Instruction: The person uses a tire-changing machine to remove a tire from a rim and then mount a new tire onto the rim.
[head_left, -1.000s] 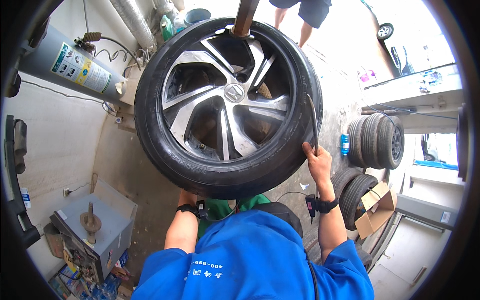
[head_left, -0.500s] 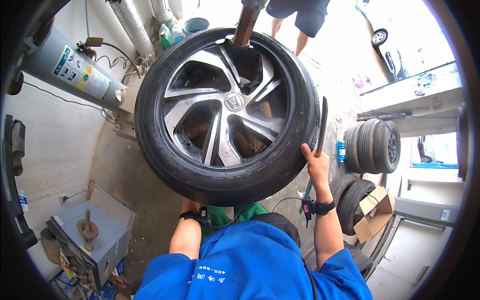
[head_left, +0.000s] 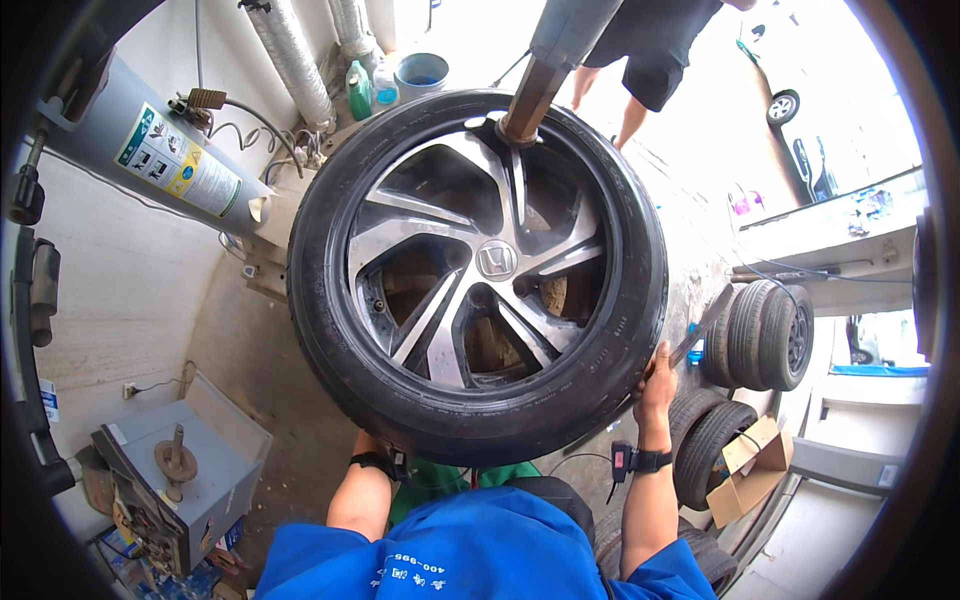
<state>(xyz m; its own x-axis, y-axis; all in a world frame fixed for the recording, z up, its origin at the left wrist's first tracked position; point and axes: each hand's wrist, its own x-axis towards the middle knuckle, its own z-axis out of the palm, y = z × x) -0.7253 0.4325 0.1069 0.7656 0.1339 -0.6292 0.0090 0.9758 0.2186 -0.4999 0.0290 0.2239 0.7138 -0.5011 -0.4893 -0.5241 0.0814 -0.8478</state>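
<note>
A large black tyre (head_left: 350,385) on a silver-and-black alloy rim (head_left: 450,345) lies flat before me. The hexagonal metal post (head_left: 525,105) of a tyre changer comes down onto the rim's far edge. My right hand (head_left: 657,388) is closed around a dark tyre lever (head_left: 707,322), beside the tyre's near right edge. The lever slants away from the tyre, up and to the right. My left forearm (head_left: 362,495) reaches under the tyre's near left side; the tyre hides the fingers of that hand.
At left are a grey cylinder (head_left: 165,150) and a grey wheel-balancer-like machine (head_left: 215,465) with an upright shaft. Tyres (head_left: 745,335) stand at right by an open cardboard box (head_left: 760,470). A person's legs (head_left: 635,100), a blue bucket (head_left: 421,73) and a green bottle (head_left: 359,90) are beyond the wheel.
The wheel has turned somewhat clockwise. The lever has tilted from nearly upright along the tyre to leaning outward right, still in my right hand. The whole view has shifted slightly.
</note>
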